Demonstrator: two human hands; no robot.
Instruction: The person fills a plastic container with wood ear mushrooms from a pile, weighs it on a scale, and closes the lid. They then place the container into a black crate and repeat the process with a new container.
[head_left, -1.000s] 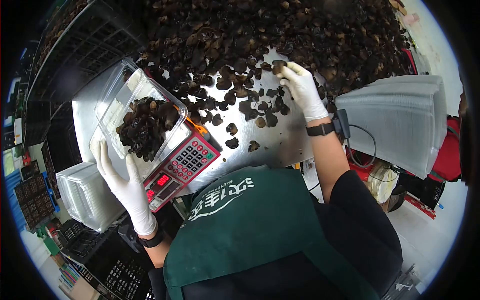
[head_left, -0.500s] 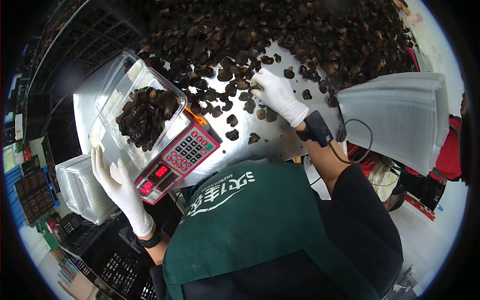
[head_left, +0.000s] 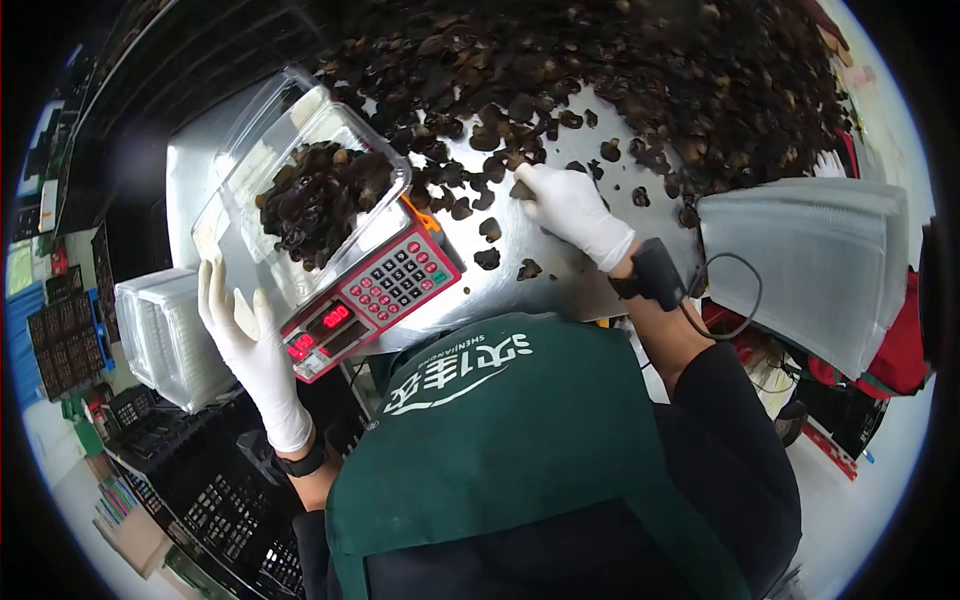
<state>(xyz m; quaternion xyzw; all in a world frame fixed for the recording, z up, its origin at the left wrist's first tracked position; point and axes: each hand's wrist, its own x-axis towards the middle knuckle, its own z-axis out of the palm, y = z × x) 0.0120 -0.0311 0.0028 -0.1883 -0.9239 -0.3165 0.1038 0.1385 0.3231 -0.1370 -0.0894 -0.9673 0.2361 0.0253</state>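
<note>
My right hand, in a white glove, is closed with thumb and forefinger pinched on a dark wood ear mushroom just over the metal table. Loose wood ears lie around it, with a large heap behind. My left hand, also gloved, has its fingers spread and raised beside the scale, near the edge of a clear plastic container. That open container holds a clump of wood ears and sits on the red digital scale. Red digits are lit on its display.
Stacked clear plastic containers stand at the left, and nested clear lids or trays at the right. Black crates are at lower left. Another person's gloved hand shows beyond the right stack.
The view has shifted, so the scene sits further right. My right hand has closed on a wood ear and drawn it slightly toward me. My left hand stays spread beside the scale.
</note>
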